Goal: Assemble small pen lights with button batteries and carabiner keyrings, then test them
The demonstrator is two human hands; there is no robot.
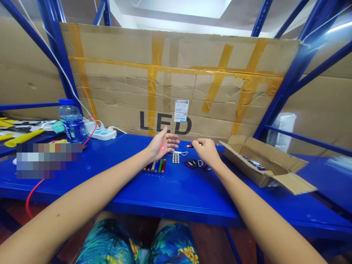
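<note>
My right hand [207, 151] is closed around a small red laser pointer [189, 146], whose front end sticks out toward the left. Opposite it, my left hand [161, 143] is held open above the table, fingers apart, with a bright red dot on its palm. Below that hand lies a row of several metal tubes [156, 167] in green, blue, red, silver and dark colours. A block of small round silver cells [175, 158] sits between the hands. Coloured carabiner clips [195, 164] lie nearer my right hand. Behind the cells is a silver clip [184, 153].
On the right stands an open cardboard box [264, 179] with items inside. At the left are a water bottle [72, 123], a white power strip [103, 133] and a red cable [32, 194]. A large cardboard sheet [126, 91] rises behind the blue table [189, 196].
</note>
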